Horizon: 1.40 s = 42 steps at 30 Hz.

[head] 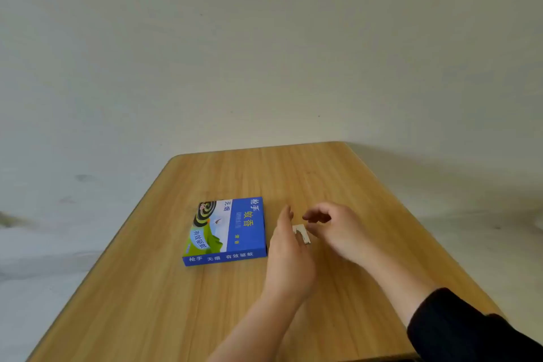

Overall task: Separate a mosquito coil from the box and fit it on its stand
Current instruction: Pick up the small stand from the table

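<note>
A flat blue mosquito coil box lies closed on the wooden table, left of both hands. A small pale metal stand lies flat on the table between my hands. My left hand stands on its edge just left of the stand, fingers straight, partly covering it. My right hand hovers at the stand's right side with fingers curled and apart, holding nothing. No coil is in view.
The table's far edge meets a plain pale wall. A pale floor shows to the left and right of the table. A black sleeve covers my right forearm.
</note>
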Available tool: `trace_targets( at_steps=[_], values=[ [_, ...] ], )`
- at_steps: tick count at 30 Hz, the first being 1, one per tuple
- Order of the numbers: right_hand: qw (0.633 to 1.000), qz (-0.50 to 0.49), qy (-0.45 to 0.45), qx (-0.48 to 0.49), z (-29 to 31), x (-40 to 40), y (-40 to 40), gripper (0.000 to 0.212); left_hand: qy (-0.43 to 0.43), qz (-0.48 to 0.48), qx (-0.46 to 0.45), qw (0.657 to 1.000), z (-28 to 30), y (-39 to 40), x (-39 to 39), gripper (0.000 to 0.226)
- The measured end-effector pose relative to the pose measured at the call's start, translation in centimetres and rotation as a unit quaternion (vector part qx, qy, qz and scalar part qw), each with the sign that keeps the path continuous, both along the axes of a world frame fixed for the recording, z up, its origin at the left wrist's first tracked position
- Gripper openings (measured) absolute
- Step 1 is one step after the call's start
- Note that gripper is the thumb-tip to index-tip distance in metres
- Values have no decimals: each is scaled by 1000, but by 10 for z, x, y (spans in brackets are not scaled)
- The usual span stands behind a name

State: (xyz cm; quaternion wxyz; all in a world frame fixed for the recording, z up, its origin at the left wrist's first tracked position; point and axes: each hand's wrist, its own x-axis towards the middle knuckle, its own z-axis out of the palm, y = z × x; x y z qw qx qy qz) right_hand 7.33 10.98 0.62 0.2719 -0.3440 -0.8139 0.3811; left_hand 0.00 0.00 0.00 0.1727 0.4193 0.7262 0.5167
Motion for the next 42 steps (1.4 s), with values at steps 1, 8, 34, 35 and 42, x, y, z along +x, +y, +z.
trace_targets(
  at_steps=[1, 8, 34, 35, 42],
  values=[
    [1000, -5, -26, 15, -3, 0, 0, 11, 8, -8, -26, 1000, -2, 2, 0, 62],
    [984, -8, -156, 90, -15, -8, 2, 35, 103, 1, -82, 991, -18, 17, 2, 65],
    [992, 2, -82, 98, -19, -9, -1, 17, 178, 15, -204, 963, -20, 22, 4, 73],
    [992, 3, -77, 98, -19, -10, -1, 17, 176, 15, -203, 963, -20, 22, 4, 73],
    [984, 27, -60, 164, -16, -6, -6, 20, 159, 21, -204, 966, -19, 22, 4, 71]
  ],
)
